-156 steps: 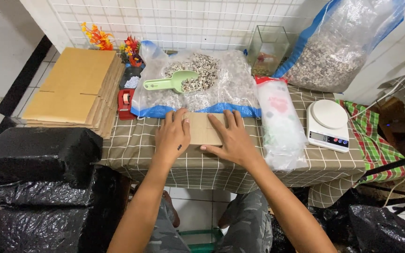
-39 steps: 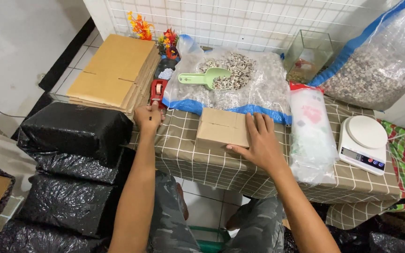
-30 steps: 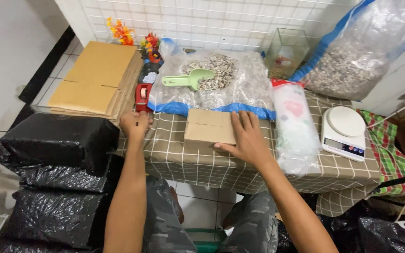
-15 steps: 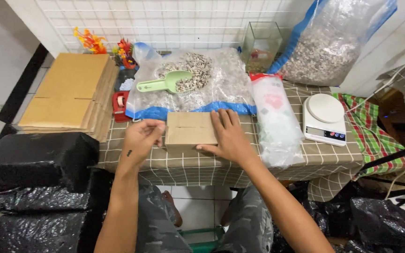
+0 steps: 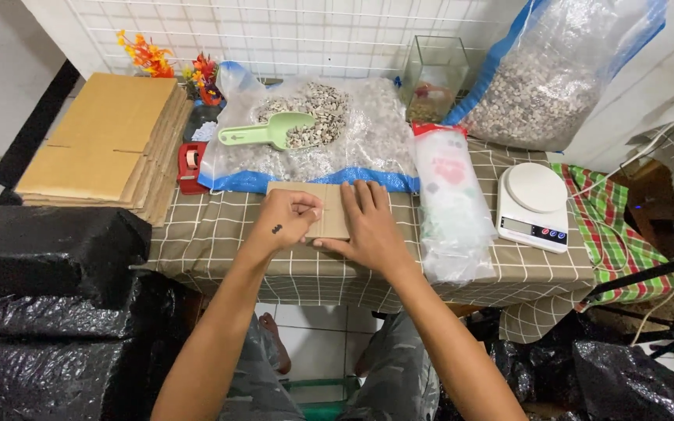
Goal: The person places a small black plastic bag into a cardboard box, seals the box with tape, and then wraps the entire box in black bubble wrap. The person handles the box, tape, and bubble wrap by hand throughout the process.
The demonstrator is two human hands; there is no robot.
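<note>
A small brown cardboard box [image 5: 329, 204] lies on the checked tablecloth [image 5: 220, 234] in front of me. My right hand [image 5: 364, 226] lies flat on top of it, fingers spread, pressing it down. My left hand [image 5: 286, 218] rests on the box's left part with its fingers curled; whether it holds anything I cannot tell. A red tape dispenser [image 5: 190, 165] sits at the table's left end, apart from both hands.
Behind the box lies an open plastic bag of small shells [image 5: 313, 125] with a green scoop [image 5: 267, 132]. A clear bag roll [image 5: 450, 203] and white scale [image 5: 533, 195] stand to the right. Flat cardboard stack [image 5: 107, 144] and black bags [image 5: 40, 249] are left.
My left hand has come back from the red tape dispenser at the left and now rests on the box. The right hand has stayed on the box.
</note>
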